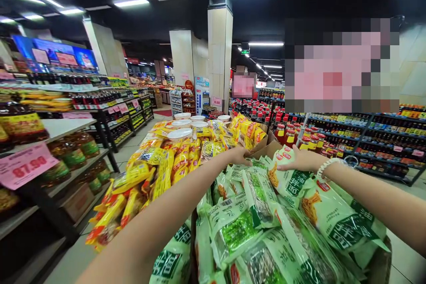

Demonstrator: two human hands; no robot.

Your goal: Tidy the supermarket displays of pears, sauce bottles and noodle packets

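- Among green packs [238, 226], I see left hand [240, 155] at far edge; grip unclear.
- Right hand [303, 159] touches one pack [289, 182]; can't tell if grasping.
- Likely handling packs; calls for light fingers.

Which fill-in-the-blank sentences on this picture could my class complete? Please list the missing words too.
1. The right hand touches a bag that is mostly pale ____.
2. The beaded bracelet is on the person's ____ wrist.
3. Beyond the left forearm, the packets are mostly ____.
4. The price sign at the far left has a ____ background.

Missing words: green; right; yellow; pink.
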